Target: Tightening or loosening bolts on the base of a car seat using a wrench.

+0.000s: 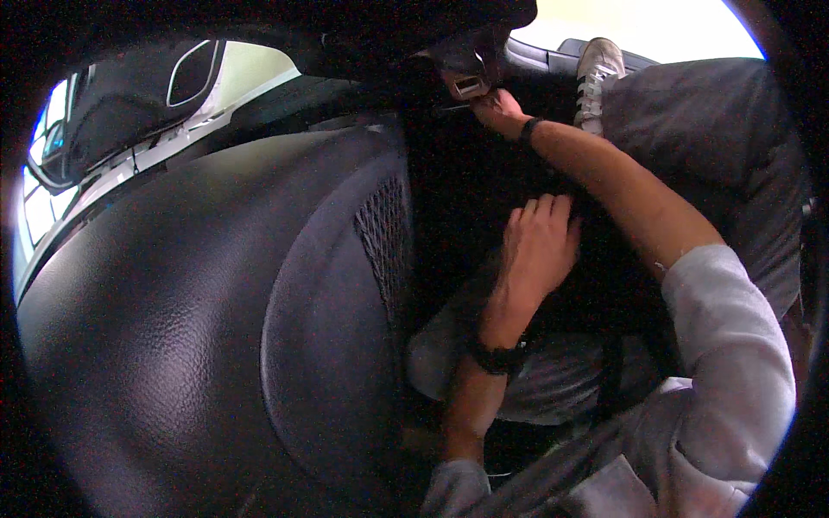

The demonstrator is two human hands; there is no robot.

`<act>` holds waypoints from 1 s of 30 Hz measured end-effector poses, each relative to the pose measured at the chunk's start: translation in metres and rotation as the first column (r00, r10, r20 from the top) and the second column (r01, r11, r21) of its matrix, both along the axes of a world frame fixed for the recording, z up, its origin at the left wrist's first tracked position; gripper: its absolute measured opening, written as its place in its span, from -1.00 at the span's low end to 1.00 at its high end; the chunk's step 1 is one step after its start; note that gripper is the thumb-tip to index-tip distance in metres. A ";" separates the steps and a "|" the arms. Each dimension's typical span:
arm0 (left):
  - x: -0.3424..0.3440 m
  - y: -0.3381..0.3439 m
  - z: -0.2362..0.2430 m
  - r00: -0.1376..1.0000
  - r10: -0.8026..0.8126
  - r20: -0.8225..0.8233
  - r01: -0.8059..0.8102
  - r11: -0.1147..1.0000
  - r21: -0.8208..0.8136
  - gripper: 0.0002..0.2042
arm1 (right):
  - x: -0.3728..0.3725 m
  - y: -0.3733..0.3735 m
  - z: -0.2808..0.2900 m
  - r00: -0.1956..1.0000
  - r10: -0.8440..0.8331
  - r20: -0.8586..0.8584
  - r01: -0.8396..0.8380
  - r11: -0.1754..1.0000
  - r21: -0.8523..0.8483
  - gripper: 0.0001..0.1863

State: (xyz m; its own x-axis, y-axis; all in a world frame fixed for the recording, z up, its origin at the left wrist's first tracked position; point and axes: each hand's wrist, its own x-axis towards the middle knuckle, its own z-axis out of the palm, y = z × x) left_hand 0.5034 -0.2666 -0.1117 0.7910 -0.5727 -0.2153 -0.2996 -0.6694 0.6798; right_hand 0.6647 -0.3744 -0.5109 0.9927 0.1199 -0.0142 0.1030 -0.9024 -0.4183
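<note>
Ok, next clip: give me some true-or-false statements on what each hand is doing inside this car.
1. The right hand reaches up to a seat belt buckle. True.
2. The left hand grips the buckle too. False: it rests flat on dark fabric lower down, apart from the buckle.
3. A mesh pocket sits on the black seat back. True.
4. Both wrists are bare. False: each carries a dark band.
5. A pale sneaker shows near the top. True.

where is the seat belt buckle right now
In the head view it sits at top centre: the seat belt buckle, just above the right hand, beyond the dark seat back.
</note>
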 end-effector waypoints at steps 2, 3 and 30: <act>-0.001 0.070 -0.022 0.999 0.038 -0.022 -0.033 0.981 0.193 -0.73 | -0.011 0.141 0.063 0.942 0.305 -0.144 -0.323 0.938 -0.128 -0.75; -0.002 0.079 -0.014 0.999 0.042 -0.029 -0.035 0.977 0.210 -0.73 | -0.017 0.144 0.089 0.939 0.311 -0.146 -0.327 0.939 -0.109 -0.75; -0.003 0.028 -0.013 0.997 0.072 -0.023 -0.069 0.990 0.119 -0.74 | -0.064 0.138 -0.004 0.861 0.414 -0.296 -0.099 0.706 0.701 -0.86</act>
State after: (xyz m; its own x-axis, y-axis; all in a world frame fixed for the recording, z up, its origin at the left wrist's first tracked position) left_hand 0.5001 -0.2391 -0.1248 0.8214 -0.4851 -0.3000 -0.2315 -0.7643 0.6018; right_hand 0.6004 -0.2362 -0.5148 0.8355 0.5039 -0.2192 -0.0314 -0.3545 -0.9345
